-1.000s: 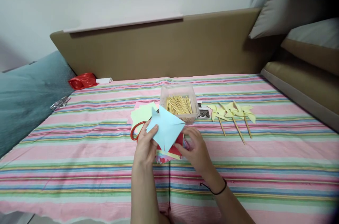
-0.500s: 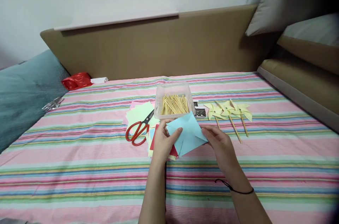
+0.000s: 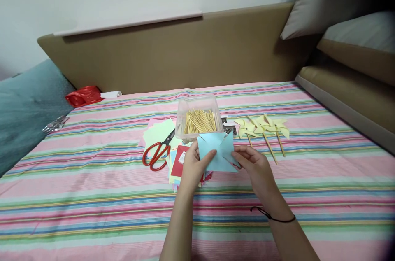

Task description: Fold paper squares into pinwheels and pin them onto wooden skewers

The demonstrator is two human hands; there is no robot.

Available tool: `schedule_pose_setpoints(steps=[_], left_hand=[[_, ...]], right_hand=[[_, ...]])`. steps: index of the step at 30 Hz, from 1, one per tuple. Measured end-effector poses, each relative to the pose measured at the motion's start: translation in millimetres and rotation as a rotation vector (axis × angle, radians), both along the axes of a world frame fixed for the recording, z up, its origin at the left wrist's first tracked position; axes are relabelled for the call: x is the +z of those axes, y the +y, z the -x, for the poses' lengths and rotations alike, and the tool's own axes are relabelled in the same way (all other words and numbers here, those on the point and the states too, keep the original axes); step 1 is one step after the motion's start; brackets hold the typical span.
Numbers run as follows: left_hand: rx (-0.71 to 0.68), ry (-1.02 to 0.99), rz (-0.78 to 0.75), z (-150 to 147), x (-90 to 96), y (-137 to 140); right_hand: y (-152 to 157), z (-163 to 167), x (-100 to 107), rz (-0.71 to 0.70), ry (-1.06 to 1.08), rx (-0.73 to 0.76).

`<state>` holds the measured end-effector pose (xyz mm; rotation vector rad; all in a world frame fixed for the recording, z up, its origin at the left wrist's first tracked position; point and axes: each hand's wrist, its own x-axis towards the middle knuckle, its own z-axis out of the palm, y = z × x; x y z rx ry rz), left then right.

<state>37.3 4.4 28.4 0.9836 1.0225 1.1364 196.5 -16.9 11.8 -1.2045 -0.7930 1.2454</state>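
Observation:
A light blue square of paper (image 3: pixel 217 158) with slits cut in from its corners is held up between my hands. My left hand (image 3: pixel 196 164) pinches its left side, thumb on the front face. My right hand (image 3: pixel 253 164) grips the right edge between thumb and fingers. Below and behind the left hand lies a stack of coloured paper, with a red sheet (image 3: pixel 177 164) on top. Red-handled scissors (image 3: pixel 157 152) rest on pale green paper (image 3: pixel 160 131) to the left. Just beyond the blue paper stands a clear plastic box (image 3: pixel 182 108) of thin wooden sticks (image 3: pixel 200 122).
Yellow paper pinwheels (image 3: pixel 262 125) on sticks lie to the right, near a small box of dark metal bits (image 3: pixel 228 127). A red plastic bag (image 3: pixel 84 96) and clear packaging (image 3: pixel 55 124) are at the far left. Cushions (image 3: pixel 354 43) border the striped cloth (image 3: pixel 92 211).
The blue paper has been turned in my hands, from a tilted, diamond-like position to squarer with cut corners upward. The view has shifted slightly, showing more of the paper stack.

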Motion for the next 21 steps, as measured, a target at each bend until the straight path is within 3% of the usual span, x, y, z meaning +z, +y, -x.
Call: schedule_pose_setpoints(steps=[7, 14, 21], left_hand=[[0.054, -0.012, 0.096, 4, -9.8, 5], [0.063, -0.008, 0.105, 3, -9.1, 6], [0.037, -0.018, 0.118, 2, -7.0, 6]], right_hand=[[0, -5, -1, -0.016, -0.107, 0.061], [1, -17, -8, -0.172, -0.193, 0.166], [5, -14, -10, -0.177, -0.287, 0.176]])
